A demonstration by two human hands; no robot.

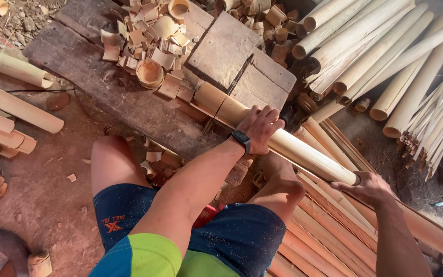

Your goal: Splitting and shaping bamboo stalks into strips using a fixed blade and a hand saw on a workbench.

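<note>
On the wooden block (232, 48) at the far edge of the plank platform (103, 87), the bamboo pole (293, 149) lay slanted, its cut end resting up on the block and the rest running down toward the near right. My left hand (260, 125) was pressed flat over the pole's upper part, fingers spread and wrapped loosely around it, smartwatch (241, 139) on the wrist. My right hand (367, 187) cupped the pole lower down, gripping from the side. Both were grasping the pole, neither clenched hard as far as I could tell.

A dark blade or slot (229, 95) seemed to sit at the block's edge, just beside the pole; too thin to be sure which.

Risks as I judged them:
- Pole was round and smooth; it could roll off the block edge if the left-hand pressure eased.
- Left fingers sat close to that dark edge; a slip forward could bring them onto it.
- Loose offcut rings and chips (149, 46) covered the platform's far side; they could jam under the pole and tilt it.
- Split slats (329, 231) were stacked under the right forearm; a shifting stack could drag the pole's lower end sideways.
- My bare knees sat right below the pole.
</note>
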